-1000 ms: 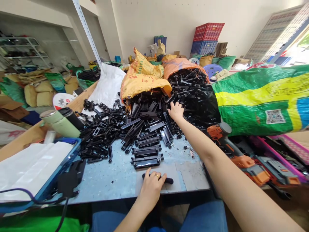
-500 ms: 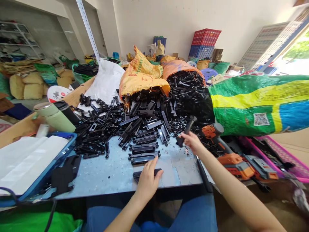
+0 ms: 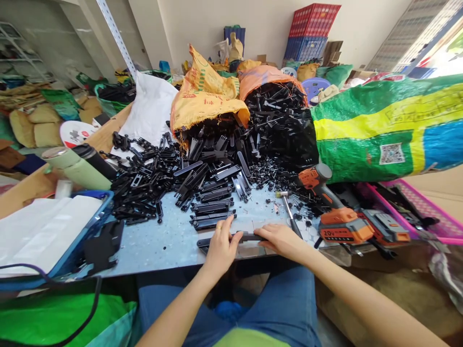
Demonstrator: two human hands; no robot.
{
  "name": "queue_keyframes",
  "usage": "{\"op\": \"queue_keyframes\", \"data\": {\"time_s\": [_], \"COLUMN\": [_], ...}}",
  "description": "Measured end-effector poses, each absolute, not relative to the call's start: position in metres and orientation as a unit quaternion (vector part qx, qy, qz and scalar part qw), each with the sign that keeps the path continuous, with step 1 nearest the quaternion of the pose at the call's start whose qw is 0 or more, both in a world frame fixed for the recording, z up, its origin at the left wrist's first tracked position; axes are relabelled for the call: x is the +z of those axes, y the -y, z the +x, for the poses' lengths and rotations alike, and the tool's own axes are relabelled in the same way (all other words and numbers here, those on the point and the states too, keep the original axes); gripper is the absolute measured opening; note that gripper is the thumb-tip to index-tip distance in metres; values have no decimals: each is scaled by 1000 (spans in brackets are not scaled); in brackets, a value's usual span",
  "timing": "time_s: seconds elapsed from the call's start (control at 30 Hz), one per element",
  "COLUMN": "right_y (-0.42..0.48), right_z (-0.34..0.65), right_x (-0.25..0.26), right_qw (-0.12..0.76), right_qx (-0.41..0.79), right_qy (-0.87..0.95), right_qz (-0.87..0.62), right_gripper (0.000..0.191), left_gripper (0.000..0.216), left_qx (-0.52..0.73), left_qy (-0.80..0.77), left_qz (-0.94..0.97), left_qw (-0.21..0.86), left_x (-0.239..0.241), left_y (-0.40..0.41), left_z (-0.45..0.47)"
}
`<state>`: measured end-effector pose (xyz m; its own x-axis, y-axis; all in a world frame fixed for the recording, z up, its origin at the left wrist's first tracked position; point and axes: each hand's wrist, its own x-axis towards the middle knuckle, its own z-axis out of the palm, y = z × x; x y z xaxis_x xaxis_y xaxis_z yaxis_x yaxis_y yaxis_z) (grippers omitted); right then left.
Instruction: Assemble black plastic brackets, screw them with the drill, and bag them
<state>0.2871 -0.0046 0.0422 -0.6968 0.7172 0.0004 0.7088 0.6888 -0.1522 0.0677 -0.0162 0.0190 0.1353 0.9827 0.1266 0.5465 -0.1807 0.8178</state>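
Near the front edge of the table, my left hand [image 3: 221, 248] is closed over a long black plastic arm [image 3: 204, 245], whose left end sticks out past the fingers. My right hand [image 3: 282, 240] grips another black plastic piece [image 3: 250, 236] from the right. The two pieces come together by my left thumb; how they meet is hidden. Just behind my hands lies a row of black plastic arms [image 3: 212, 220]. A hammer [image 3: 289, 211] with a pale-ended head rests to the right of them, beside scattered small screws [image 3: 270, 174].
Black parts [image 3: 142, 185] are heaped at the left, and more spill from a yellow sack [image 3: 210, 108]. An orange cordless drill [image 3: 338, 217] lies right, before a green sack [image 3: 347, 164] and a pink basket [image 3: 430, 212]. A blue tray [image 3: 104, 202] and a green bottle [image 3: 79, 168] stand left.
My right hand has come left and down with its black piece, from above the hammer to my left hand. My left hand stays on the black arm. The view has tilted down slightly.
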Motion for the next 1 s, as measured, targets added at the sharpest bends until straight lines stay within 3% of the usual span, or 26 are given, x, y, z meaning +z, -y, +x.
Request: {"op": "queue_keyframes", "data": {"time_s": [0.1, 0.23, 0.37, 0.6, 1.0], "right_y": [-2, -1, 5, 12, 17], "right_z": [292, 288, 282, 269, 250], "right_x": [29, 22, 18, 10, 45], "right_qw": [-18, -3, 13, -49, -81], "right_qx": [102, 108, 78, 97, 108], "right_qy": [931, 928, 932, 923, 902], "right_qz": [-349, -357, -353, -370, -409], "right_gripper": [31, 33, 35, 30, 23], "left_gripper": [44, 61, 69, 74, 71], "left_qx": [206, 99, 90, 92, 170], "left_qy": [-522, -501, -490, -474, -462], "left_qz": [796, 834, 835, 848, 852], "left_qw": [226, 210, 232, 218, 177], "left_x": [15, 10, 13, 13, 2], "left_y": [9, 4, 5, 4, 15], "left_z": [55, 50, 49, 49, 42]}}
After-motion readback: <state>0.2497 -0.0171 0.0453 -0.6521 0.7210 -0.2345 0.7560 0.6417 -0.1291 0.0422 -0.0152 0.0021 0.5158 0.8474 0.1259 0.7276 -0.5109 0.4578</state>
